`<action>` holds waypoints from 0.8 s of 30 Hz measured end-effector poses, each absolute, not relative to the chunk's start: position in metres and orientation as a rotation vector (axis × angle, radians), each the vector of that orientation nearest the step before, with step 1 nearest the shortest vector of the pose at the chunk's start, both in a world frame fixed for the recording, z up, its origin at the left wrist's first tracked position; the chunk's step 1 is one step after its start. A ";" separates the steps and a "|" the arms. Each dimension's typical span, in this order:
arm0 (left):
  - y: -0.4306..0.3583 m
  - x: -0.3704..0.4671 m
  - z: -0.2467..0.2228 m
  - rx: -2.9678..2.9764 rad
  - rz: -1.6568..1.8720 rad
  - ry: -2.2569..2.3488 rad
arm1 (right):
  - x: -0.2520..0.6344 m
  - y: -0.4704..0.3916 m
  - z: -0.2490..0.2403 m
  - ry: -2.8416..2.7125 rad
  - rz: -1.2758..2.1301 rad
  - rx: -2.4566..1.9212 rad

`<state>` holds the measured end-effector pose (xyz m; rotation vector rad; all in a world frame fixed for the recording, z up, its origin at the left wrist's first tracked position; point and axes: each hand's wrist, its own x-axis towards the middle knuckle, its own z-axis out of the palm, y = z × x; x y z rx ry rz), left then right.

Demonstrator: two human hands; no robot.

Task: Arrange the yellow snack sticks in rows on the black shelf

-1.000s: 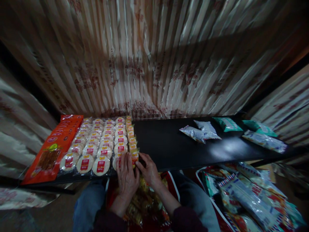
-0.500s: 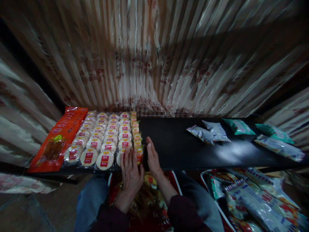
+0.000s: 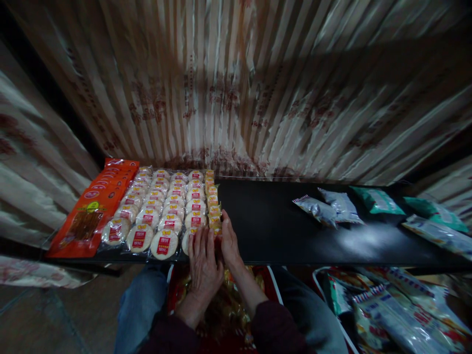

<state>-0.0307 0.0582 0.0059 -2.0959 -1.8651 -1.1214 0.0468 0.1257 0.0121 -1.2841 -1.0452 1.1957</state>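
My left hand (image 3: 205, 265) lies with outstretched fingers over the front end of a row of gold-wrapped snack packets (image 3: 214, 206) and the nearest round rice cracker pack. Against the right side of that row rests my right hand (image 3: 230, 241), its fingers straight and pointing away from me. The fingertips cover the front packets, so those are partly hidden. To the left, several overlapping columns of clear-wrapped rice crackers (image 3: 164, 243) with red labels lie on the black shelf (image 3: 258, 221).
Orange snack bags (image 3: 88, 211) overlap at the shelf's left end. Silver bags (image 3: 317, 211) and green bags (image 3: 378, 199) lie on the right. Below, a red container (image 3: 275, 285) holds gold packets between my knees; another container (image 3: 342, 329) holds larger bags. A striped curtain (image 3: 228, 98) hangs behind.
My right hand has moved left, from beside the gold-wrapped packets to touching them. My left hand stays over the front of the row. The view has shifted slightly.
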 end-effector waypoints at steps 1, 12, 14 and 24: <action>0.058 -0.031 0.006 -2.094 -1.115 -1.868 | 0.048 0.126 0.013 -1.045 1.190 -1.285; 0.060 -0.031 0.004 -2.070 -1.019 -1.833 | 0.056 0.150 0.016 -1.025 1.217 -1.233; 0.061 -0.031 0.003 -2.079 -1.011 -1.826 | 0.053 0.150 0.016 -1.014 1.242 -1.219; 0.064 -0.032 0.005 -2.077 -1.019 -1.855 | 0.058 0.175 0.012 -0.983 1.231 -1.152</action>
